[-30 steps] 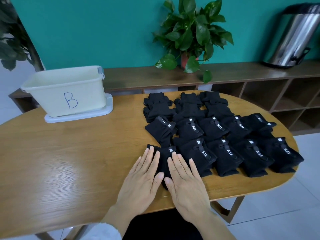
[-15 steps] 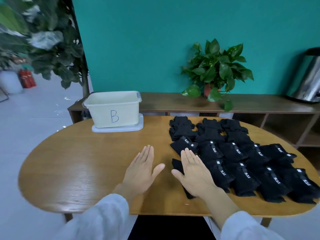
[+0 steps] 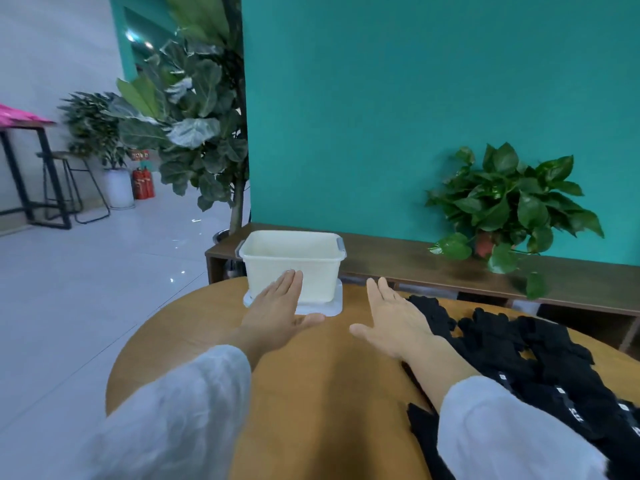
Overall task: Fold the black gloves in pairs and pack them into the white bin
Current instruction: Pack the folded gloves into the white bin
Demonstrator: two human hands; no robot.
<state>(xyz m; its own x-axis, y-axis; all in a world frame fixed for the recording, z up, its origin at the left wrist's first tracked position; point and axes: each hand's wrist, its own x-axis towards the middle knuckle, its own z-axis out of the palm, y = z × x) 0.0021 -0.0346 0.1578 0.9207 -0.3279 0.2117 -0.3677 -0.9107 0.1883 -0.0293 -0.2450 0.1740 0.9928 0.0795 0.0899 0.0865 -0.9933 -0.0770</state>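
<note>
Straight, close-set fingers are held flat on both hands, and nothing is gripped. The left hand (image 3: 277, 311) is stretched toward the white bin (image 3: 292, 266), its fingertips seen against the bin's front wall. The right hand (image 3: 394, 317) is held beside it, just left of the black gloves (image 3: 540, 362). The gloves are laid in rows on the wooden table (image 3: 322, 393), at its right side. The bin's long side is turned toward the person.
</note>
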